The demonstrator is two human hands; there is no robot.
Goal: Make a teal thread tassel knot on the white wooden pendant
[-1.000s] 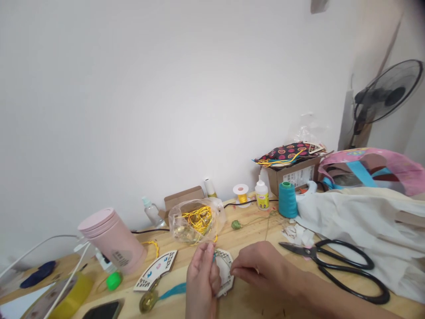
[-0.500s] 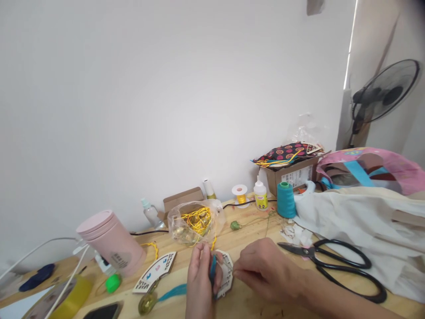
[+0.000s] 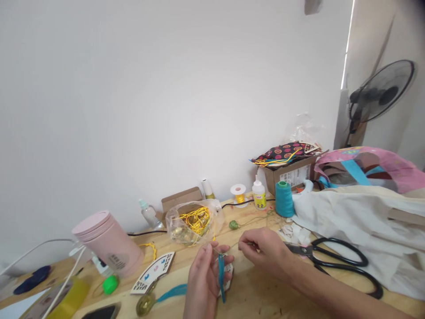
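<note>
My left hand (image 3: pixel 205 280) is palm up near the front of the table, its thumb and forefinger pinching the top of a short blue thread tassel (image 3: pixel 222 277). The tassel hangs down across the fingers. To the right, my right hand (image 3: pixel 264 251) is closed in a pinch on a thin green thread (image 3: pixel 235 246), which stretches from the tassel's top between the two hands. Behind my left fingers lies a white openwork wooden piece (image 3: pixel 229 270), partly hidden. Left of that hand, another blue tassel (image 3: pixel 172 291) is joined to a brass-coloured disc (image 3: pixel 145 305) and a fan-shaped openwork piece (image 3: pixel 152 272).
Large black-handled scissors (image 3: pixel 341 261) lie beside my right forearm. Behind the hands stand a plastic bag with yellow cords (image 3: pixel 195 221), a glue bottle (image 3: pixel 259 195) and a teal thread cone (image 3: pixel 284 199). A pink tumbler (image 3: pixel 108 243), yellow tape roll (image 3: pixel 71 299) and phone (image 3: pixel 101 311) are at left.
My right hand has moved slightly up, and the green thread now shows between the hands. My left hand has turned its palm up, with the blue tassel hanging in front of the fingers.
</note>
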